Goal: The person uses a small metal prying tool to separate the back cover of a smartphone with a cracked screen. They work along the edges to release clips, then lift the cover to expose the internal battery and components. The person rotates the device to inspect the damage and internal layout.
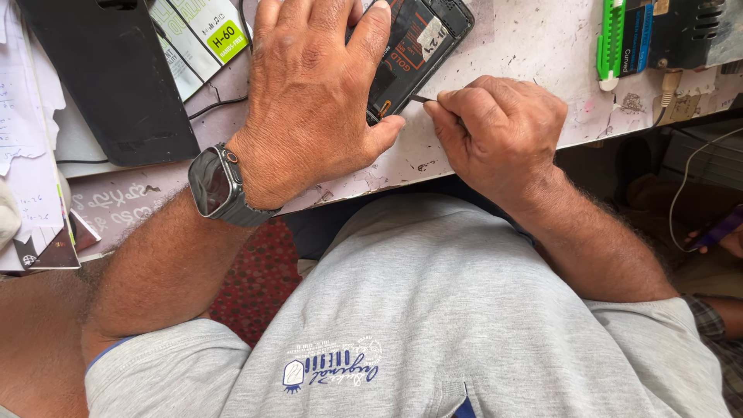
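Note:
A black phone with its back cover off (422, 42) lies on the worn pale workbench (534, 46). My left hand (309, 93) presses flat on top of the phone and covers most of it; a dark smartwatch (213, 183) sits on that wrist. My right hand (495, 128) is closed around a thin metal tool (420, 98) whose tip touches the phone's lower edge, next to my left thumb.
A black flat device (116, 77) and white-and-green packages (197, 35) lie at the left, with papers (27, 147) at the far left. A green tool and a dark box (658, 35) stand at the top right. Cables hang below the bench edge on the right.

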Demonstrator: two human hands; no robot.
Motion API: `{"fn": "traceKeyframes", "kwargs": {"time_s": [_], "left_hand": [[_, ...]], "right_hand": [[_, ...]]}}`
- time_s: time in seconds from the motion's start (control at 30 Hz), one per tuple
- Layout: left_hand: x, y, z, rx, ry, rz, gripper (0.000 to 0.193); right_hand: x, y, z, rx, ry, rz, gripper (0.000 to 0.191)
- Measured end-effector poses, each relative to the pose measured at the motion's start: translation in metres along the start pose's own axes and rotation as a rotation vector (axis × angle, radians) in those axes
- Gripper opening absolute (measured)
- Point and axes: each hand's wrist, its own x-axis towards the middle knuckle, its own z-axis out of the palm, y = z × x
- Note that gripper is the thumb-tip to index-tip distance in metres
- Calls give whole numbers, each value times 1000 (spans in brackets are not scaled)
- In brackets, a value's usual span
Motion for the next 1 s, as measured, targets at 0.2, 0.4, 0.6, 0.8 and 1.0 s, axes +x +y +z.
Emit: {"fn": "traceKeyframes", "kwargs": {"time_s": [0.2,0.4,0.6,0.8,1.0], "left_hand": [[2,1,-4,-33,-30,-17,83],[2,1,-4,-33,-28,-16,82],[1,-1,1,-1,-83,-23,84],[-1,-3,2,-40,-75,-20,85],[-1,-3,-3,-58,-102,-20,82]], "right_hand": [[-2,5,0,9,7,15,25],[-4,8,1,16,10,79,28],[-2,8,-1,0,10,92,24],[7,21,-5,-87,32,89,24],[1,43,-9,-88,21,48,25]]}}
